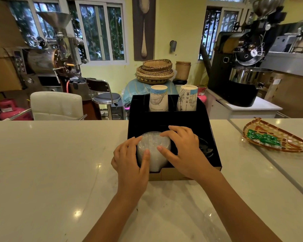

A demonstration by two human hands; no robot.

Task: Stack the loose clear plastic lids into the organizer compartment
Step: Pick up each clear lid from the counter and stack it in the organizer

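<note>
Both your hands are on the stack of clear lids (153, 151), which sits in the front left compartment of the black organizer (212, 137) on the pale counter (51, 163). Your left hand (131, 163) cups the stack's left side, thumb across the top. Your right hand (184, 151) lies over the right side, fingers spread and curled on it. Two paper cup stacks (158, 98) stand in the rear compartments. Woven tray (276, 137) at far right.

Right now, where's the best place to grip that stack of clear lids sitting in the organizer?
Probably the curved sides of the stack of clear lids, coming from above with a hand on each flank. It stands proud of the organizer, so its sides are exposed.
</note>
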